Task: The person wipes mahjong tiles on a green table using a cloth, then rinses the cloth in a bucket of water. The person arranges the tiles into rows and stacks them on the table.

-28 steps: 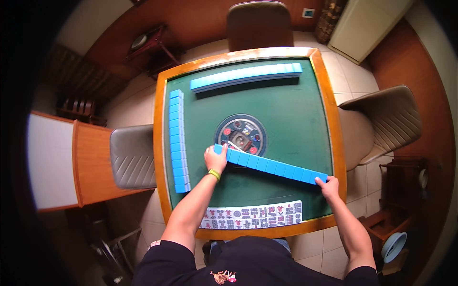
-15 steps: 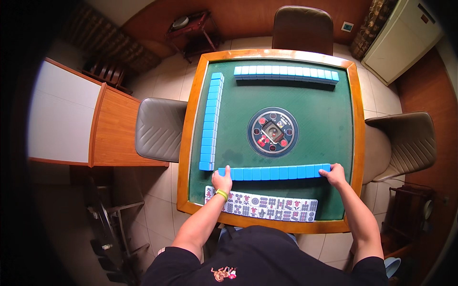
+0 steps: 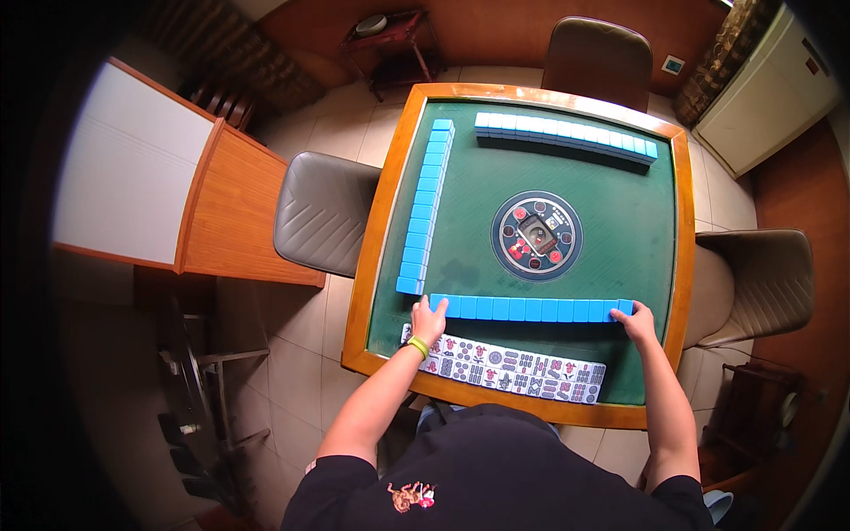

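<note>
A long row of blue-backed mahjong tiles lies across the near part of the green table top. My left hand, with a yellow-green band on its wrist, is closed around the row's left end. At the right end, my right hand grips the last tiles, thumb on the near side. Between the row and my body lie face-up mahjong tiles, white with printed patterns, in two lines. My left wrist and hand cover part of their left end.
Blue-backed tile walls stand along the left side and far side. A round console sits mid-table. The wooden rim borders the felt. Chairs stand at the left, far side and right.
The view has shifted and tilted, so the table appears farther right and turned. Both hands stay at the row's ends; my left thumb has moved slightly on its end.
</note>
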Action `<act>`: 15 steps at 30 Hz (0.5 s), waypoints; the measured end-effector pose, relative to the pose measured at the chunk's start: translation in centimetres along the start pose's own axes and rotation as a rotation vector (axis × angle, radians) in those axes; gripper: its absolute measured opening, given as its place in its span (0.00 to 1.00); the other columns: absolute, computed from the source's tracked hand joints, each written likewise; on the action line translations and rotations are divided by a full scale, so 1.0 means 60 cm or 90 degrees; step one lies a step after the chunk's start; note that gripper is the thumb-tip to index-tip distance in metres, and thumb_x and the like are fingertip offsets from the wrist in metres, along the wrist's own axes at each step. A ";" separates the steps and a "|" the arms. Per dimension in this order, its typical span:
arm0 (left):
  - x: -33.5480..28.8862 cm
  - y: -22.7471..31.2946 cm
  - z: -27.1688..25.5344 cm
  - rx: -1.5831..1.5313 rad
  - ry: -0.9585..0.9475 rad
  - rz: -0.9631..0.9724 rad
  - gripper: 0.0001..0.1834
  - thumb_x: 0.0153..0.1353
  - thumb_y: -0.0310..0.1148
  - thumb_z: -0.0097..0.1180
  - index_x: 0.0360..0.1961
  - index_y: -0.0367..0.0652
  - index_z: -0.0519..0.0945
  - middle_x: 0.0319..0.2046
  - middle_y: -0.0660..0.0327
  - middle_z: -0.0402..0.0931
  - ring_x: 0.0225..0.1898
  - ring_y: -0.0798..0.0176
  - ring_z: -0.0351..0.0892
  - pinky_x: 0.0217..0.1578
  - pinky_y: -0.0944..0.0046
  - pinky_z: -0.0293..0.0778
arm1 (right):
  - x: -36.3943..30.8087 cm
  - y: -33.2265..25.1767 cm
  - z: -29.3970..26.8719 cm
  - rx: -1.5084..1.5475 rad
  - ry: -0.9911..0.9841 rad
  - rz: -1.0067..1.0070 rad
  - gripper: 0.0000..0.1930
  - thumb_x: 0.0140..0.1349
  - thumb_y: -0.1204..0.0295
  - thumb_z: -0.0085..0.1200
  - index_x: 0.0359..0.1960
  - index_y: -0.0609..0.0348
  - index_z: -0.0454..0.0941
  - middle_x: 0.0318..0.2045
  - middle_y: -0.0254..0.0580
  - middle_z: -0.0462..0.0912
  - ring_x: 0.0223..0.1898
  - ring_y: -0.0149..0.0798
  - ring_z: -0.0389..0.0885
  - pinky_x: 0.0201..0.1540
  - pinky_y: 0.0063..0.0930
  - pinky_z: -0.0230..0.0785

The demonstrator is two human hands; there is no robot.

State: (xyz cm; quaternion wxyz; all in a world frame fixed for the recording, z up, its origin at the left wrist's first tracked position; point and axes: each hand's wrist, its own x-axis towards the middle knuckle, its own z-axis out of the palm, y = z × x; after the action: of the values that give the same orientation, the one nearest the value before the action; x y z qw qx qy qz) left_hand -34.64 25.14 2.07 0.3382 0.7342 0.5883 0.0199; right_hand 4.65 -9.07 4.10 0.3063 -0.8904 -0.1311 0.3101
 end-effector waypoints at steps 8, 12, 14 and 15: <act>-0.039 0.064 -0.049 0.120 0.004 0.101 0.53 0.47 0.57 0.77 0.63 0.27 0.70 0.55 0.42 0.72 0.59 0.41 0.72 0.63 0.50 0.69 | -0.049 -0.085 0.003 -0.238 0.129 0.004 0.38 0.46 0.47 0.76 0.47 0.69 0.81 0.46 0.56 0.82 0.50 0.55 0.82 0.53 0.44 0.75; -0.023 0.080 -0.053 0.144 0.009 0.060 0.51 0.39 0.54 0.82 0.56 0.27 0.76 0.51 0.41 0.77 0.54 0.42 0.78 0.57 0.51 0.75 | -0.054 -0.117 0.015 -0.314 0.144 0.023 0.42 0.41 0.45 0.78 0.46 0.72 0.80 0.47 0.59 0.81 0.51 0.56 0.82 0.55 0.45 0.76; -0.022 0.082 -0.055 0.130 0.021 0.066 0.50 0.38 0.54 0.83 0.55 0.27 0.78 0.50 0.40 0.79 0.54 0.42 0.79 0.56 0.50 0.76 | -0.049 -0.122 0.018 -0.306 0.151 0.035 0.42 0.39 0.45 0.80 0.46 0.72 0.80 0.48 0.59 0.81 0.51 0.56 0.82 0.56 0.44 0.76; -0.023 0.084 -0.056 0.135 0.018 0.057 0.50 0.38 0.54 0.83 0.55 0.27 0.78 0.50 0.40 0.79 0.54 0.42 0.79 0.57 0.51 0.76 | -0.047 -0.123 0.018 -0.304 0.151 0.040 0.42 0.39 0.46 0.80 0.46 0.72 0.81 0.48 0.58 0.81 0.52 0.55 0.82 0.56 0.44 0.76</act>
State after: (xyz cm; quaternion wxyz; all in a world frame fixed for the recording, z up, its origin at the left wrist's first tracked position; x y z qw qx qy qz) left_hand -32.22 25.09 7.77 0.2489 0.7910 0.5587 -0.0168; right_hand 1.46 -4.03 9.39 0.0912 -0.9712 -0.1360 0.1731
